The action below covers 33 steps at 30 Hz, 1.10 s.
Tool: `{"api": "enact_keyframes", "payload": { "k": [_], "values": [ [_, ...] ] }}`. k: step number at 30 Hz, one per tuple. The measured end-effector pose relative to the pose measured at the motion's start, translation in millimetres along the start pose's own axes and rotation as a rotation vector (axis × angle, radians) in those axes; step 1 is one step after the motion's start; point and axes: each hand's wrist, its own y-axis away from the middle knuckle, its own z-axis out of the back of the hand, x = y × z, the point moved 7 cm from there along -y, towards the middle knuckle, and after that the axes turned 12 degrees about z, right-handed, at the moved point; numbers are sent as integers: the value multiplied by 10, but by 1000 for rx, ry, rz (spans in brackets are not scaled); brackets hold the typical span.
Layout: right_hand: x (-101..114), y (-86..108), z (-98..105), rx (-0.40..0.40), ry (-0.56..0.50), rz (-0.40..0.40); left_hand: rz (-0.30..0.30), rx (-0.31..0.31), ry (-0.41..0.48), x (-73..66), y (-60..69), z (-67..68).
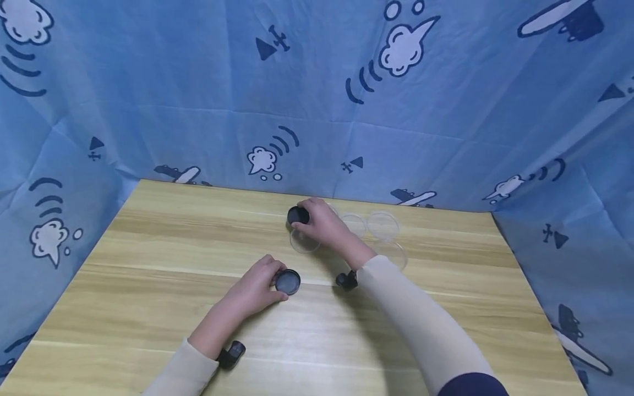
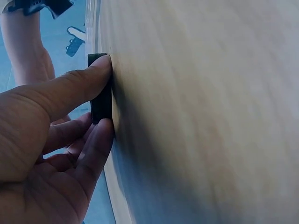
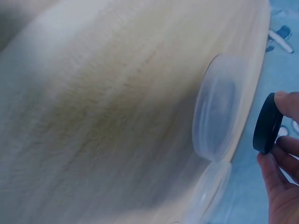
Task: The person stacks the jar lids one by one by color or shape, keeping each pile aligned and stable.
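My left hand (image 1: pixel 255 287) pinches a round black lid-like disc (image 1: pixel 288 281) by its edge, at the middle of the table. In the left wrist view the thumb and fingers of the left hand (image 2: pixel 60 126) hold that disc (image 2: pixel 101 88) at the wood surface. Farther back, my right hand (image 1: pixel 324 221) pinches a second black disc (image 1: pixel 298 215), just behind a clear round dish (image 1: pixel 304 242). The right wrist view shows this black disc (image 3: pixel 267 123) tilted between the fingertips of the right hand (image 3: pixel 285 163), beside a clear dish (image 3: pixel 217 107).
Several clear round dishes (image 1: pixel 383 225) lie at the back of the wooden table (image 1: pixel 198 236), right of my right hand, one partly behind the forearm. Black wrist cameras (image 1: pixel 231 355) sit at both wrists. A patterned blue cloth (image 1: pixel 307 93) hangs behind and at the sides.
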Motion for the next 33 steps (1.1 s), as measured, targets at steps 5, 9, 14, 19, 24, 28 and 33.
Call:
{"api": "enact_keyframes", "payload": {
  "k": [5,9,14,19,24,28,33],
  "values": [
    [146,157,65,-7,11,84,-4,1,-5,4,3,-1],
    [257,306,75,11,-4,146,15,1,-8,28,6,4],
    [353,514,54,36,-12,173,19,-3,-4,47,-1,9],
    [420,717,40,56,-16,174,17,2,1,40,-4,5],
    [502,850,-47,78,-56,182,30,7,4,39,-2,7],
    [572,909,-158,100,-89,199,41,14,1,37,5,8],
    [633,955,-254,122,-105,194,36,18,-7,24,10,6]
  ]
}}
